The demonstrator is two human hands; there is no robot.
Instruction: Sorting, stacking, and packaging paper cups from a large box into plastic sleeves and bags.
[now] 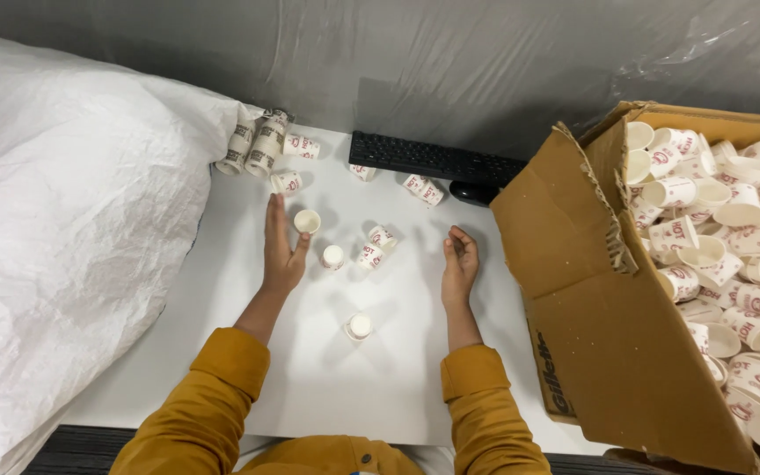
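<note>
The left hand (281, 251) lay flat and open on the white table (398, 378) in the middle of the frame, fingers stretched upward, its thumb just beside an upright paper cup (307, 221) but gripping nothing. The right hand (460, 262), right of centre, sat loosely curled and empty, with three small cups (358, 251) scattered between the two hands and a lone cup (359, 326) lower down. A stacked sleeve of cups (257, 148) rested at upper left against the white sack (63, 229), while the cardboard box (591, 290) at right brimmed with more cups beside the black keyboard (433, 158).
</note>
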